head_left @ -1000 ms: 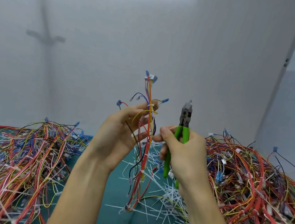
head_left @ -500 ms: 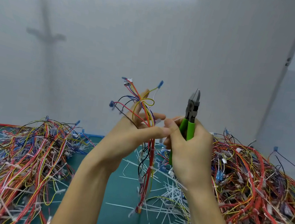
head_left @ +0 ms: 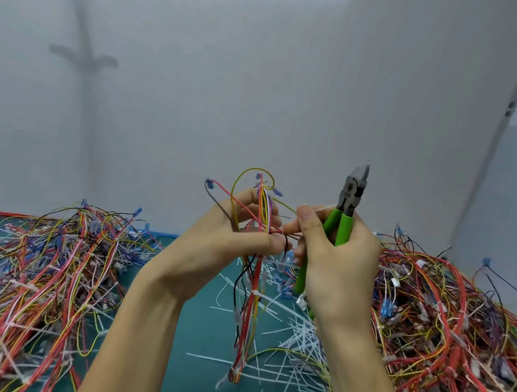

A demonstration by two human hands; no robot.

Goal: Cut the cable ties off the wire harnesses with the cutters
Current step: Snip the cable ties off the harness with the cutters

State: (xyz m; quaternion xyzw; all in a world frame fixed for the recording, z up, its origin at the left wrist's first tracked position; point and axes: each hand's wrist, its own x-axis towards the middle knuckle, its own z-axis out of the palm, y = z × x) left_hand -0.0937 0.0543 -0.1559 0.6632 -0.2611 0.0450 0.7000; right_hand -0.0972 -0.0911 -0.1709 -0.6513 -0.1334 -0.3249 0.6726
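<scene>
One head-worn camera faces forward and down, near the table (head_left: 199,323).

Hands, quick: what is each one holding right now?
Left hand: grips the wire harness.
Right hand: grips the green-handled cutters, tips pointing up.

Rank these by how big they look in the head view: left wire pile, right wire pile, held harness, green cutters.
Largest, tied: left wire pile and right wire pile, alike and both cut off by the frame.
Next: held harness.
Smallest: green cutters, partly hidden in the right hand.

No legible text anywhere.
</scene>
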